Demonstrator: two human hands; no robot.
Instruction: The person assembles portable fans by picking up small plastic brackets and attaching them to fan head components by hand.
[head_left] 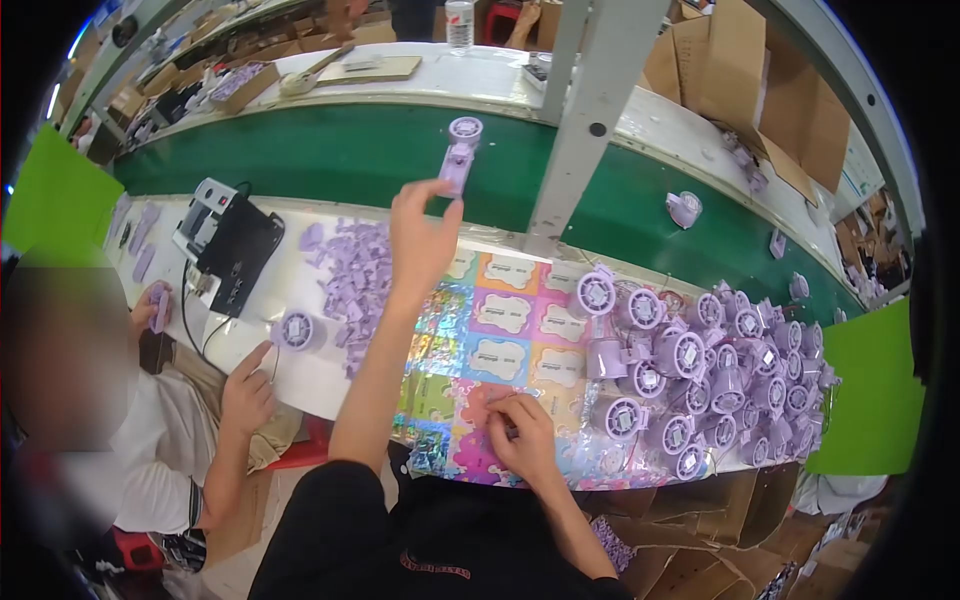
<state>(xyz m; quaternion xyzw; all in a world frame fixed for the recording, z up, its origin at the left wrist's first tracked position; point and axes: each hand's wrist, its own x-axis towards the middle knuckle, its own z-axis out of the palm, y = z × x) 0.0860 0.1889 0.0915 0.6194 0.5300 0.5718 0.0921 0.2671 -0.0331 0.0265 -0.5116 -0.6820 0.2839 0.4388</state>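
My left hand [425,235] reaches out over the green conveyor belt, its thumb and index finger at the lower end of a light purple handheld fan [457,165] with a round head. Down at the table's near edge, my right hand [522,437] is curled over colourful sticker sheets [499,358]; something small and dark shows between its fingers, too hidden to name. Right of the sheets lies a large pile of purple fan heads [686,352] with thin wires. Small purple parts [358,280] are heaped left of my left forearm.
At the left, a co-worker's hand [248,393] points near a round purple fan part [298,330]; the other holds a purple piece. A black and grey device [230,245] stands behind. A metal post [590,130] rises beyond the sheets. More purple parts [684,209] are on the belt.
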